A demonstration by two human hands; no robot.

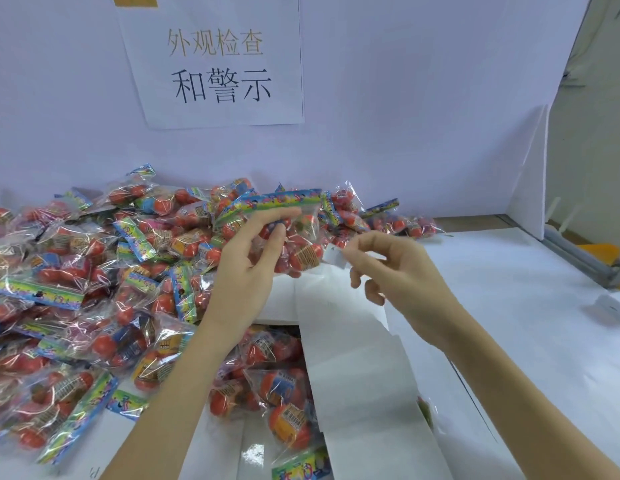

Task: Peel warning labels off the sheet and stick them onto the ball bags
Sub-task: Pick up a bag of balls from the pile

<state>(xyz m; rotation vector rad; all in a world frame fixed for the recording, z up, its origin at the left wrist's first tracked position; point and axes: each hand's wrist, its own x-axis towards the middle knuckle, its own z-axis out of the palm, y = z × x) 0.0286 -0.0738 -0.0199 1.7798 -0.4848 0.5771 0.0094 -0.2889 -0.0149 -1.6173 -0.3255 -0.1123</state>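
My left hand [248, 258] holds up a clear ball bag [298, 237] with red balls and a blue-green header card, above the middle of the table. My right hand [388, 265] pinches a small white warning label [334, 255] between thumb and forefinger, right beside the bag's lower right corner. A long white label sheet [357, 358] lies below both hands, running toward me.
A large heap of ball bags [94, 271] covers the left half of the table, and several more bags [277, 386] lie near the front. A white partition with a printed sign [218, 64] stands behind. White table surface [509, 323] lies to the right, with a small clear object [610, 306] on it.
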